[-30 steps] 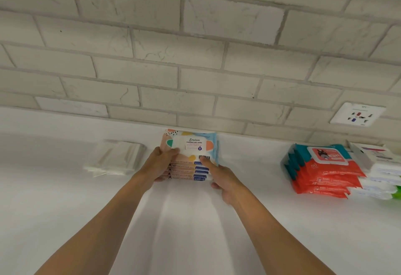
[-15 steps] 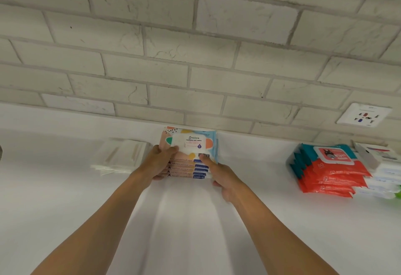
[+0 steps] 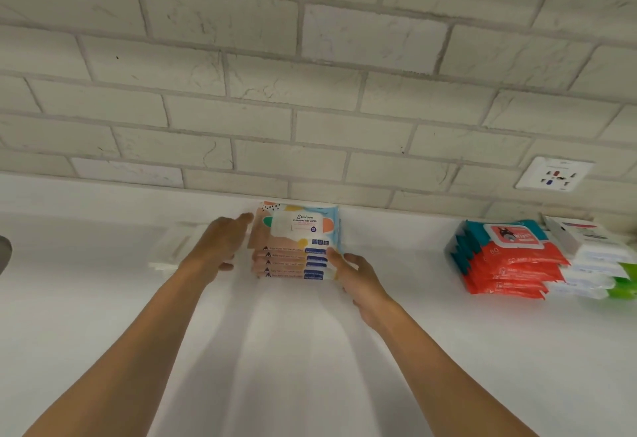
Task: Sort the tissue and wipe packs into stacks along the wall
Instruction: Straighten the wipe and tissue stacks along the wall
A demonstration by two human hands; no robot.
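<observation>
A stack of several pastel wet-wipe packs stands on the white counter against the brick wall. My left hand lies beside the stack's left edge with fingers stretched out, the fingertips at the top pack's corner. My right hand touches the stack's lower right corner with relaxed fingers. Behind my left hand lies a pile of white tissue packs, partly hidden. To the right sit a stack of red and teal wipe packs and a stack of white and green packs.
A wall socket is mounted on the brick wall at the right. The white counter stretches toward me between my forearms. A dark rounded object shows at the left edge.
The pastel stack has slid back against the wall. My left hand has let go of its edge and its fingers have straightened; my right hand has loosened at the corner.
</observation>
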